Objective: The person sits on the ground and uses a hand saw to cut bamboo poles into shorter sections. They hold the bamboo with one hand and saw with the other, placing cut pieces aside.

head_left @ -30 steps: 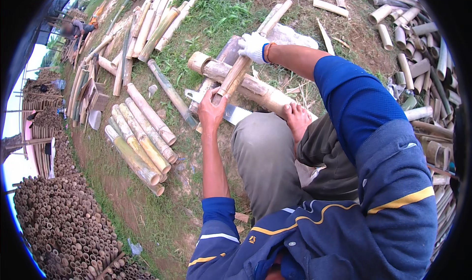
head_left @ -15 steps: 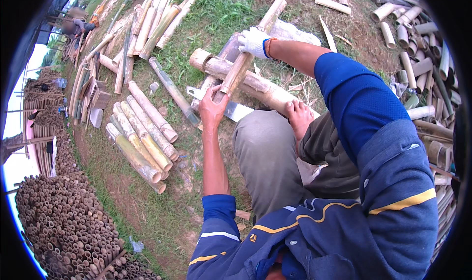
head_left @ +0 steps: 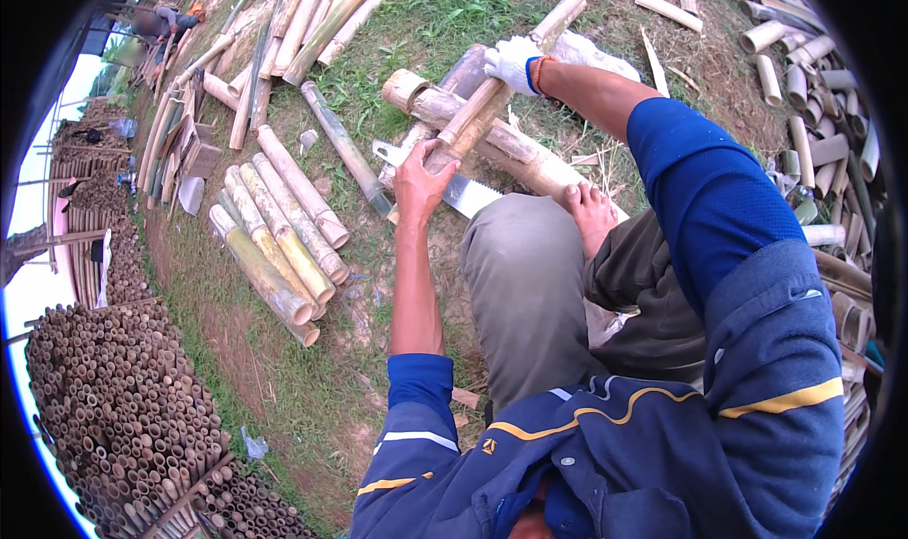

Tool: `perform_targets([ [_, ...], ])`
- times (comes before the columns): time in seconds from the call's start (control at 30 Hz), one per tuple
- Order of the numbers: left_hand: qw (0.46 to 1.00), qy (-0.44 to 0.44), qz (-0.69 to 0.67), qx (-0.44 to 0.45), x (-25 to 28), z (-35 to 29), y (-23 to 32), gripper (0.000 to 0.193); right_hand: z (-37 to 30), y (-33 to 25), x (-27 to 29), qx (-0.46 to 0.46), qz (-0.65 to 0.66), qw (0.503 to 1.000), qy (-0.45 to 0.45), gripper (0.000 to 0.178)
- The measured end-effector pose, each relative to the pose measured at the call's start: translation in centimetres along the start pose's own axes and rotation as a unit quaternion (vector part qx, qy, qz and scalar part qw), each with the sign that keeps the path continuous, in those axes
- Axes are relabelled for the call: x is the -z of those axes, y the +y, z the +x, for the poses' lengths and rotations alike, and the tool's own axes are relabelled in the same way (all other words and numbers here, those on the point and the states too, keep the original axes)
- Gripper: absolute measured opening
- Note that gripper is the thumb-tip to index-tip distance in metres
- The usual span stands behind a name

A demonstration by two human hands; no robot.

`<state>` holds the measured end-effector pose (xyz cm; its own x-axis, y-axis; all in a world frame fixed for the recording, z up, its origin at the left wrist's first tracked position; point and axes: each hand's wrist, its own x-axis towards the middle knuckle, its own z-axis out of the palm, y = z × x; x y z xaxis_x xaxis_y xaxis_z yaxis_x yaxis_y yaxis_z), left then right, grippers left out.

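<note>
My right hand [head_left: 512, 62], in a white glove, grips a thin bamboo pole [head_left: 492, 95] that slants from the upper right down toward me. My bare left hand [head_left: 422, 174] closes on the pole's near end, right over a hand saw blade [head_left: 470, 196] that lies flat on the ground. The pole crosses a thick bamboo log [head_left: 530, 156] lying on the soil. A bare foot [head_left: 588, 214] rests against this log beside my bent knee [head_left: 515, 255]. The saw's handle end is hidden by the knee.
Cut bamboo lengths [head_left: 279, 241] lie in a row on the grass to the left, with longer poles [head_left: 303, 19] beyond. A large stack of bamboo tubes [head_left: 113, 407] fills the lower left. Short tube pieces [head_left: 813, 113] pile up on the right.
The whole view has shifted slightly up and to the right. Both hands keep their hold on the pole, and its place over the log and saw looks much the same.
</note>
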<state>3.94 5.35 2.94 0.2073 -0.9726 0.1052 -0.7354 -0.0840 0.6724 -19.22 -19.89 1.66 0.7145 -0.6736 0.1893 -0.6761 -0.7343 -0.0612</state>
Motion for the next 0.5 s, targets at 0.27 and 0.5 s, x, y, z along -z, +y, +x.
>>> perform_targets([
  [0.27,0.999,-0.026,-0.039,-0.015,0.0,0.4,0.2,0.067,-0.1,-1.6,-0.7,0.065,-0.095,0.992,-0.042,0.026],
  [0.5,0.998,-0.062,0.023,-0.018,1.5,-0.1,1.3,0.069,1.3,-7.0,-0.2,0.003,-0.13,0.984,-0.122,0.029],
])
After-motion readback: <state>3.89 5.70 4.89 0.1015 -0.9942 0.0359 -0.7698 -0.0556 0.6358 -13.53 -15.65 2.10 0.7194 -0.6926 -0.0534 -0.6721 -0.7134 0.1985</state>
